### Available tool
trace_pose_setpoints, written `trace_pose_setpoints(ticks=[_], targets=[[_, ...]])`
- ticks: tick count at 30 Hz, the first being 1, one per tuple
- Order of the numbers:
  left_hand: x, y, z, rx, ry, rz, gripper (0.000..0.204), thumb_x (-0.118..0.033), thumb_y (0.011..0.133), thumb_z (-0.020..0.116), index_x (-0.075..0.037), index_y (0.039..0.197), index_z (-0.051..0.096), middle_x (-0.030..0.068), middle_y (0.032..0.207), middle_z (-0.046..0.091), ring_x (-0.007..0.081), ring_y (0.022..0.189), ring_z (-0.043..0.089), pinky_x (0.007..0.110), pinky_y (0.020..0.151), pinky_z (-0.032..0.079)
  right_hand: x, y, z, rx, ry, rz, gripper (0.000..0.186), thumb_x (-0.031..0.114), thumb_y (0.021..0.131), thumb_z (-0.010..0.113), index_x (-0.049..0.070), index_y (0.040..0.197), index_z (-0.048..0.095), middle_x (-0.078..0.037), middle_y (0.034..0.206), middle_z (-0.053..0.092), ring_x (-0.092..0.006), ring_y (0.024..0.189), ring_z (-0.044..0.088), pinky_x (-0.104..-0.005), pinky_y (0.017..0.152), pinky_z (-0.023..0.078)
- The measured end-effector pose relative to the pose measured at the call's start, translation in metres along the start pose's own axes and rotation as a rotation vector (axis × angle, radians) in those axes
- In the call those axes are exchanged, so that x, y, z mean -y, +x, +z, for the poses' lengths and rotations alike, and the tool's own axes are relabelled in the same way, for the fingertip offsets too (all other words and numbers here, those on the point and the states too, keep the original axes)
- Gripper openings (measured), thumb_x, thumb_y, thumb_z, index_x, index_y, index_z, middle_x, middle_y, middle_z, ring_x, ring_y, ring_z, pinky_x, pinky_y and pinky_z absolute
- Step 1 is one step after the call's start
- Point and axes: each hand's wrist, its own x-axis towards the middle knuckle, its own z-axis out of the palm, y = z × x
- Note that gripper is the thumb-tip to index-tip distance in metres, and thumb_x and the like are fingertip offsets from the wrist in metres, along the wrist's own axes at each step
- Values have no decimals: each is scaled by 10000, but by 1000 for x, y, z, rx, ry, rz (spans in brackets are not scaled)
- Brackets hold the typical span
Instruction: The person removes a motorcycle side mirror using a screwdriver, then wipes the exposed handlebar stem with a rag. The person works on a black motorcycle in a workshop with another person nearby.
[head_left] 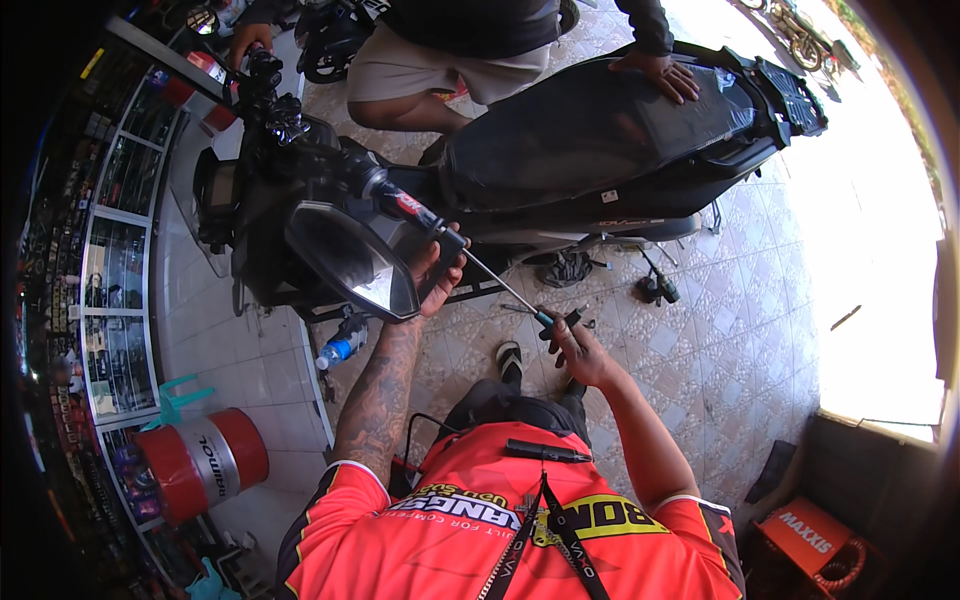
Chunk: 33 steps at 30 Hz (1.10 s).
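My right hand [580, 355] is closed around the dark handle of a T-handle wrench [505, 285]. The wrench's thin metal shaft slants up and left to the outer end of the scooter's handlebar grip [415, 208]. At that end, the fingers of my left hand [436, 278] are wrapped round the grip's tip, close to where the shaft meets it; the exact contact is hidden. A mirror [352, 262] with a dark housing sits just left of my left hand. The black scooter [590, 140] stands crosswise in front of me.
Beyond the scooter a person rests one hand [660, 76] on the seat and the other [250, 42] on the far handlebar. A bottle with a blue label [342, 340] and a red drum [205, 460] are at the left, by glass shelves [115, 260]. Black items [656, 288] lie on the tiles.
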Motion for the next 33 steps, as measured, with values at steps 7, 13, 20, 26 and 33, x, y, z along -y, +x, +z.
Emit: trace_pose_setpoints(ticks=[7, 13, 20, 26, 33], targets=[[3, 2, -2, 12, -62, 16, 627, -183, 941, 713, -70, 1482, 418, 242, 1321, 557, 274, 1055, 652, 320, 786, 572, 14, 8, 20, -443, 455, 21, 710, 378, 1024, 588, 87, 1562, 229, -79, 999, 604, -158, 773, 645, -326, 739, 555], [2, -1, -1, 20, 5, 48, 578, -188, 954, 693, -81, 1467, 449, 244, 1321, 566, 284, 1072, 652, 320, 789, 573, 10, -7, 21, -276, -212, -309, 713, 374, 1004, 609, 82, 1552, 257, -114, 911, 694, -228, 849, 697, -353, 842, 550], [4, 1, -6, 35, -39, 39, 567, -180, 953, 692, -89, 1461, 459, 241, 1330, 567, 284, 1093, 642, 326, 784, 572, -1, 1, 17, -98, 103, 92, 469, 446, 1074, 437, 43, 1220, 627, -5, 741, 613, -95, 535, 462, -296, 521, 418], [2, 1, -8, 35, -24, 37, 569, -159, 950, 692, -92, 1464, 457, 236, 1335, 565, 287, 1095, 641, 326, 783, 573, 5, 7, 28, -450, 614, -43, 492, 407, 1083, 420, 51, 1413, 496, -43, 783, 625, -121, 632, 582, -298, 603, 483], [3, -1, -7, 14, -43, 31, 555, -156, 952, 688, -91, 1458, 467, 231, 1330, 574, 289, 1113, 639, 333, 780, 583, 3, -17, 20, -184, 72, -455, 646, 170, 974, 498, 58, 1569, 271, -130, 1264, 655, -232, 1212, 622, -310, 1003, 467]])
